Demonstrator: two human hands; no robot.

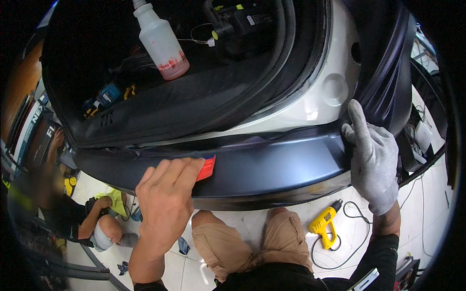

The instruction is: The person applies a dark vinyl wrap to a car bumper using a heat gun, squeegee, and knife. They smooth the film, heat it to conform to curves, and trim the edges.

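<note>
My bare left hand [167, 194] grips a red squeegee [207, 169], its edge against the dark blue satin film [272, 155] on the car's rear bumper. My right hand [373, 155], in a grey glove, is at the bumper's right corner. Its index finger and thumb stand apart, the other fingers look bent, and I see nothing held in it. Loose folds of wrap film [388, 82] hang just beyond that hand, beside the pale body panel [323, 92].
A spray bottle [162, 43] with reddish liquid stands in the open trunk, near a black power tool [242, 22] and a small blue package [108, 93]. On the tiled floor lies a yellow heat gun [326, 224] with its cord. A person [73, 213] crouches at left.
</note>
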